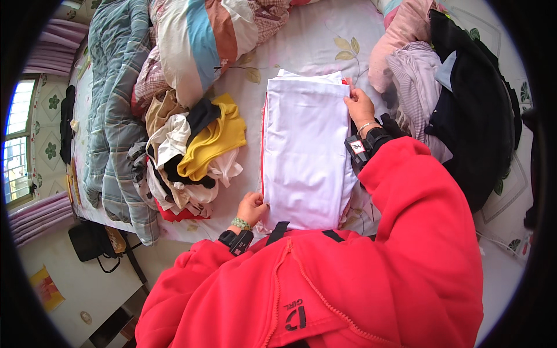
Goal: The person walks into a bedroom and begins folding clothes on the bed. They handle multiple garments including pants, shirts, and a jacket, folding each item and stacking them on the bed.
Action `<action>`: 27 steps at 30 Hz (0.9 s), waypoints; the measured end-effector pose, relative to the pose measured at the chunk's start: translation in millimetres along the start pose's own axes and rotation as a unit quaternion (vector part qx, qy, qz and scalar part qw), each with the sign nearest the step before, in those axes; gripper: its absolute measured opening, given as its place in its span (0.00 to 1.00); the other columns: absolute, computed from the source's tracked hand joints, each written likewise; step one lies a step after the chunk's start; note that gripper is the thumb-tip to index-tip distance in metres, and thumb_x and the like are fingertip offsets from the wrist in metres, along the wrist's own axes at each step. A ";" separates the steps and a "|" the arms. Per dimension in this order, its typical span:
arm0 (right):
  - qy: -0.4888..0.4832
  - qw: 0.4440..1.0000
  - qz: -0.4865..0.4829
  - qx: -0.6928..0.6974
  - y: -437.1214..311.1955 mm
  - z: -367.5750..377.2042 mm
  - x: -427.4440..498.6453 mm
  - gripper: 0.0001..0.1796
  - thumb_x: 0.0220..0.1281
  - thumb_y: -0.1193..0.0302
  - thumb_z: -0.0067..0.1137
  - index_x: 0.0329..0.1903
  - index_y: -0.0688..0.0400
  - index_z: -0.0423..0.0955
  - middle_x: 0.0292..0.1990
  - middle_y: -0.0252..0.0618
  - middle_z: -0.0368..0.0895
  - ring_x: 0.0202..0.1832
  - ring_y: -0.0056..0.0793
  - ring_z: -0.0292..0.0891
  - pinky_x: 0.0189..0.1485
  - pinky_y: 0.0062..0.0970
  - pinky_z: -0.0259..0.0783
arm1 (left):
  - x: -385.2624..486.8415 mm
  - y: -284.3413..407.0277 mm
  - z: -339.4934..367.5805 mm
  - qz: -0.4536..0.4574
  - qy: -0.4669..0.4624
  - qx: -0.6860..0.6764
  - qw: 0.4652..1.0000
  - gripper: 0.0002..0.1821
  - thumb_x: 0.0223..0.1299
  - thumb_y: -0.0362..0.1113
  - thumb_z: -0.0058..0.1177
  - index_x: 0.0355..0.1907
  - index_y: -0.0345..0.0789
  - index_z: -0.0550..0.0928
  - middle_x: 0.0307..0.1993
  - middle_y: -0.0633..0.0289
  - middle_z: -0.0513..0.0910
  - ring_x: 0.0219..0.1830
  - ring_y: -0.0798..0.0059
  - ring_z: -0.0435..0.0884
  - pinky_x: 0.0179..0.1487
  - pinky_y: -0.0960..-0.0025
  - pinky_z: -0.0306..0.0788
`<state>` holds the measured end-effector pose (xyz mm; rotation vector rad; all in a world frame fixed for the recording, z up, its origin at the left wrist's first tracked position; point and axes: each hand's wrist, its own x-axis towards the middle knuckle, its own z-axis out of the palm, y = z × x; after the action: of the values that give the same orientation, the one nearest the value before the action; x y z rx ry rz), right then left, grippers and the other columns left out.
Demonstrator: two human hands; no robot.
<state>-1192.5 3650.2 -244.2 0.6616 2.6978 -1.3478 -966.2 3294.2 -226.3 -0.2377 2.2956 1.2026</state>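
A folded white cloth (307, 148) lies long and flat on the bed in front of me, on top of other folded fabric. Red edging shows along its left side and at its far right corner. My right hand (361, 106) grips the edge near that far right corner between thumb and fingers. At the near left corner, my left hand (252, 209) has its thumb and fingertips at the cloth's edge; whether they pinch it is hard to tell.
Left of the white cloth is a heap of clothes with a yellow garment (215, 139) on top. A blue-grey quilt (115, 108) and a striped comforter (204, 39) lie beyond. Dark clothing (474, 117) and a striped lilac garment (417, 87) are piled on the right, on the floral bedsheet (313, 48).
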 end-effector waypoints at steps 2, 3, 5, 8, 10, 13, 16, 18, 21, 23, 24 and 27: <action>0.024 0.999 -0.034 -0.022 -1.1 -0.3 4.6 0.09 0.51 0.69 0.62 0.34 0.59 0.75 0.26 0.34 0.78 0.27 0.25 0.74 0.34 0.24 0.69 | -1.3 3.4 -1.5 0.005 -0.006 0.000 1.000 0.08 0.47 0.29 0.59 0.31 0.30 0.77 0.30 0.63 0.70 0.30 0.77 0.72 0.36 0.75 0.70; 0.038 0.996 -0.082 -0.026 -2.4 -1.2 5.8 0.09 0.51 0.69 0.62 0.34 0.59 0.75 0.26 0.35 0.79 0.27 0.25 0.74 0.34 0.24 0.69 | -1.5 4.6 -2.0 0.009 -0.003 -0.015 1.000 0.08 0.47 0.29 0.59 0.30 0.30 0.77 0.30 0.63 0.70 0.30 0.76 0.72 0.36 0.75 0.70; 0.051 0.988 -0.142 -0.043 -6.9 -3.3 10.3 0.09 0.51 0.69 0.61 0.34 0.59 0.75 0.27 0.35 0.79 0.28 0.25 0.74 0.34 0.24 0.69 | -1.6 6.8 -2.4 0.011 0.005 -0.046 0.999 0.07 0.47 0.29 0.59 0.29 0.31 0.77 0.29 0.62 0.70 0.29 0.75 0.73 0.35 0.74 0.70; 0.030 0.994 -0.103 -0.027 -17.7 -2.0 26.4 0.10 0.51 0.68 0.61 0.35 0.59 0.75 0.29 0.41 0.79 0.33 0.35 0.76 0.37 0.30 0.70 | -1.3 7.0 -1.1 0.021 0.018 -0.056 0.998 0.08 0.48 0.27 0.60 0.31 0.31 0.76 0.30 0.64 0.72 0.29 0.78 0.72 0.35 0.76 0.70; 0.007 0.996 -0.069 -0.050 -22.0 0.5 30.9 0.12 0.50 0.66 0.61 0.36 0.58 0.75 0.31 0.43 0.79 0.36 0.41 0.76 0.39 0.34 0.70 | -1.1 5.7 0.6 -0.011 0.005 -0.087 0.996 0.11 0.50 0.28 0.60 0.36 0.31 0.75 0.31 0.64 0.73 0.30 0.79 0.73 0.36 0.76 0.70; -0.022 0.989 -0.033 -0.141 -26.7 4.7 29.8 0.17 0.49 0.62 0.62 0.38 0.59 0.74 0.33 0.43 0.79 0.38 0.45 0.76 0.41 0.36 0.70 | -1.7 3.2 4.3 -0.075 -0.012 -0.171 0.982 0.15 0.53 0.31 0.59 0.43 0.32 0.73 0.32 0.65 0.75 0.32 0.81 0.74 0.37 0.76 0.71; -0.033 0.983 -0.039 -0.176 -30.6 6.9 27.6 0.19 0.47 0.60 0.63 0.39 0.59 0.74 0.35 0.46 0.78 0.41 0.46 0.75 0.43 0.38 0.71 | -2.0 -0.1 5.4 -0.107 -0.027 -0.198 0.974 0.18 0.55 0.33 0.58 0.46 0.32 0.71 0.32 0.65 0.78 0.34 0.82 0.75 0.39 0.75 0.72; -0.019 0.987 -0.030 -0.158 -30.7 6.0 29.3 0.19 0.47 0.60 0.64 0.40 0.59 0.74 0.36 0.47 0.78 0.41 0.46 0.75 0.44 0.38 0.71 | -2.5 -2.9 5.1 -0.164 -0.063 -0.211 0.962 0.17 0.55 0.33 0.58 0.47 0.31 0.72 0.33 0.64 0.79 0.34 0.81 0.76 0.40 0.74 0.72; 0.019 0.997 -0.042 -0.067 -22.2 4.5 28.9 0.21 0.47 0.61 0.64 0.41 0.61 0.74 0.37 0.48 0.77 0.41 0.45 0.75 0.44 0.37 0.70 | -4.8 -7.7 5.2 -0.142 -0.081 -0.232 0.959 0.20 0.56 0.35 0.58 0.50 0.30 0.73 0.36 0.62 0.80 0.36 0.80 0.77 0.43 0.74 0.72; 0.027 0.996 -0.079 0.008 -11.4 3.6 17.7 0.22 0.46 0.63 0.65 0.42 0.63 0.74 0.37 0.48 0.77 0.41 0.44 0.75 0.44 0.35 0.70 | -6.5 -10.6 5.4 -0.122 -0.086 -0.215 0.965 0.22 0.56 0.37 0.58 0.52 0.30 0.72 0.37 0.61 0.81 0.37 0.80 0.77 0.44 0.74 0.72; -0.013 0.995 -0.088 0.040 -2.9 0.4 5.3 0.25 0.46 0.65 0.66 0.45 0.65 0.71 0.42 0.51 0.75 0.43 0.44 0.74 0.46 0.33 0.70 | -7.3 -11.8 5.1 -0.118 -0.092 -0.207 0.967 0.23 0.56 0.37 0.58 0.52 0.30 0.72 0.37 0.61 0.81 0.38 0.79 0.77 0.44 0.74 0.72; -0.042 0.993 -0.100 -0.051 26.6 -12.7 -67.7 0.38 0.45 0.64 0.67 0.58 0.64 0.60 0.52 0.56 0.67 0.54 0.52 0.65 0.57 0.38 0.64 | -12.2 -14.2 4.5 -0.080 -0.107 -0.144 0.981 0.21 0.57 0.35 0.56 0.52 0.29 0.72 0.38 0.62 0.80 0.37 0.79 0.77 0.40 0.74 0.73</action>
<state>-1118.7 3650.3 -240.4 0.3255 2.8039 -1.2338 -948.8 3288.4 -232.0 -0.3709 1.8799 1.4009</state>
